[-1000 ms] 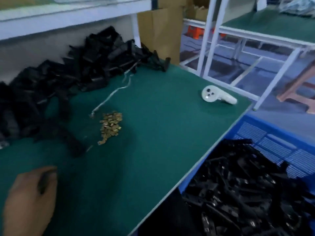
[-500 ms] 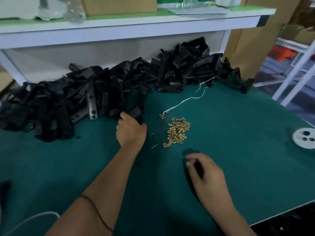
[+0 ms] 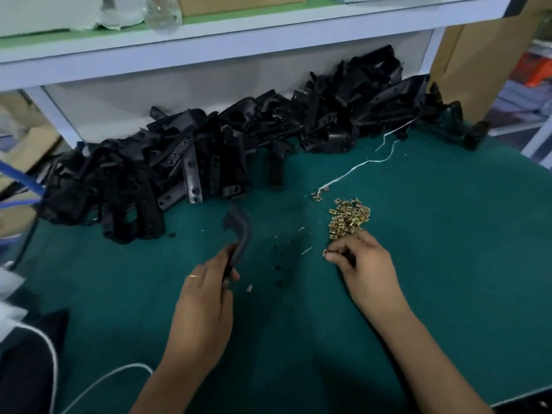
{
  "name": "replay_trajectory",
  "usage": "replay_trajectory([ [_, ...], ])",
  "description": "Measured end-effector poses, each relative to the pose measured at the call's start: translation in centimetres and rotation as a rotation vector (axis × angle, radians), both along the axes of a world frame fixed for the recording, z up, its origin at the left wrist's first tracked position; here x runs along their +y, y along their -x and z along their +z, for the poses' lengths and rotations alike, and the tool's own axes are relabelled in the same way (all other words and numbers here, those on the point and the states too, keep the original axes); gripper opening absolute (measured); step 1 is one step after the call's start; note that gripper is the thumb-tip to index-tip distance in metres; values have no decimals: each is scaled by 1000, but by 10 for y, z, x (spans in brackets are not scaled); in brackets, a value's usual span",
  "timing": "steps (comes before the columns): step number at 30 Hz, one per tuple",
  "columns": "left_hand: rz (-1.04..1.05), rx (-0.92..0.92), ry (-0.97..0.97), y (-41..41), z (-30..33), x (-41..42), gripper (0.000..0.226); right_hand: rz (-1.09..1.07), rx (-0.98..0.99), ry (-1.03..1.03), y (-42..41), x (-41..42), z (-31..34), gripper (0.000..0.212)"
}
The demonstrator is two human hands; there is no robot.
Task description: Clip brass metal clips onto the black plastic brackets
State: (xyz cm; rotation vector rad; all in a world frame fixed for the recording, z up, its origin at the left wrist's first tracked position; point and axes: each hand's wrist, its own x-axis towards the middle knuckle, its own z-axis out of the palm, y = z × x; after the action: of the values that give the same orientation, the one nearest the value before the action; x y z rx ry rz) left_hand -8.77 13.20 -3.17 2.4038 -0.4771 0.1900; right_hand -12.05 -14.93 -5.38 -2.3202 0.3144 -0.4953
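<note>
Left hand (image 3: 206,289) grips a black bracket (image 3: 241,234); right hand (image 3: 363,265) pinches a brass clip (image 3: 325,252) beside the clip pile (image 3: 348,218)

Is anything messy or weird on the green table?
A little messy, nothing broken. Small pale slivers and dark specks are scattered on the green mat between the hands, and a few brass clips lie apart from the main clip pile, beside a loose white string.
</note>
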Motion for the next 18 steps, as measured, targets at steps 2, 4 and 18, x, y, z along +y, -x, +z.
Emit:
replay_trajectory([
  [2, -117, -142, -253, 9, -5, 5, 76, -11, -1, -13, 2, 3, 2, 8],
  [4, -241, -169, -382, 15, -8, 7, 71, -36, -32, -45, 5, 5, 6, 9],
  [18, -336, 17, -211, 72, -8, -55, 82, -55, -110, -572, 81, 55, 7, 23],
])
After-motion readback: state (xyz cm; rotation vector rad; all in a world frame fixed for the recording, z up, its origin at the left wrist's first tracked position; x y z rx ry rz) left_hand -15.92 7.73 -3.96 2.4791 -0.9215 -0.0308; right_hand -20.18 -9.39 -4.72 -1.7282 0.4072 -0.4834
